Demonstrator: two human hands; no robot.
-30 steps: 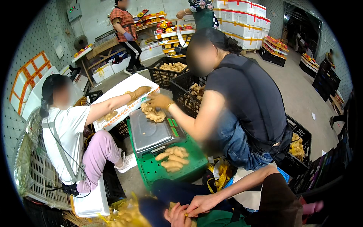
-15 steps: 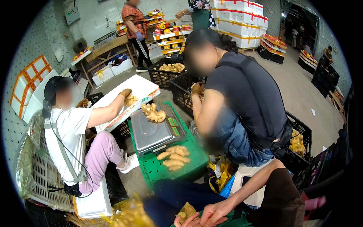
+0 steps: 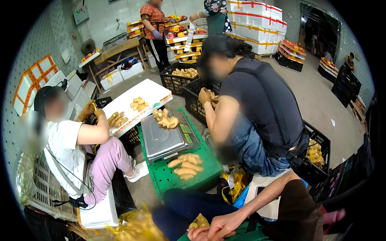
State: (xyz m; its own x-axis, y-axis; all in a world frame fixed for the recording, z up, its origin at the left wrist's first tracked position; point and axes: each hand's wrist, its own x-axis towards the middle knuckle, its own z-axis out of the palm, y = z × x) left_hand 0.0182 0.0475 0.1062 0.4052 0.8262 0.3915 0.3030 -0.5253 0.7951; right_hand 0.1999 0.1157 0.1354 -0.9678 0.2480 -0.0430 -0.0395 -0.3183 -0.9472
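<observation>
Left grip (image 3: 197, 233), overlapped by the right grip (image 3: 223, 225), holds yellowish ginger (image 3: 200, 220).

White foam boxes (image 3: 257, 34) in a stack near a dark doorway (image 3: 321, 30), a wooden table (image 3: 116, 50) farther left.

Ginger (image 3: 165, 118) on scale (image 3: 160, 141), box (image 3: 148, 90) L, crates (image 3: 173, 85) bhd

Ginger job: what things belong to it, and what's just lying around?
Probably belong:
- ginger at the left hand
- scale bearing more ginger
- green crate underneath

Probably just lying around:
- white scrap on the floor
- straw bristles
</observation>
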